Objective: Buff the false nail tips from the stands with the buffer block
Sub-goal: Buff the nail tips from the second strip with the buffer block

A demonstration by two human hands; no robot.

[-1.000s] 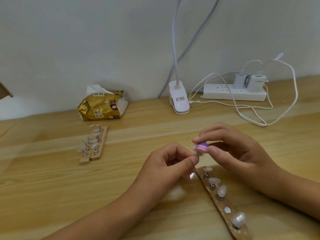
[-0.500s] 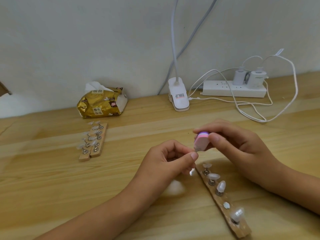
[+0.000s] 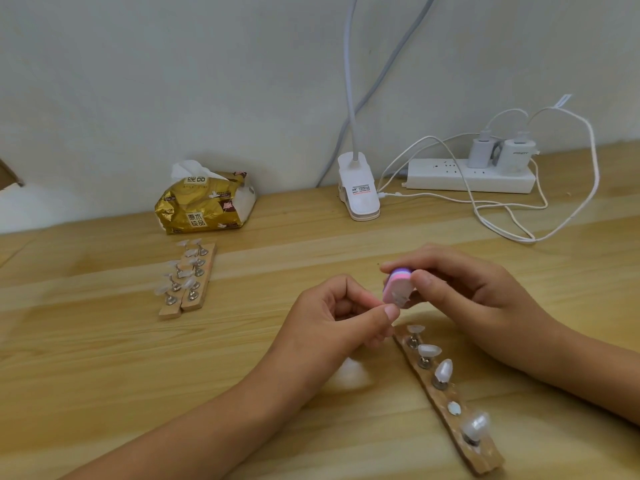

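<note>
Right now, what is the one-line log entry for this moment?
step: buffing | left hand: pinches nail tip | right hand: holds buffer block against it | near stand: on table below hands | far stands: untouched

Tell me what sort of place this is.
Probably a home desk set up for nail practice, against a plain wall: it carries a clip-on lamp, a power strip with chargers, and a nail-tip stand.
</note>
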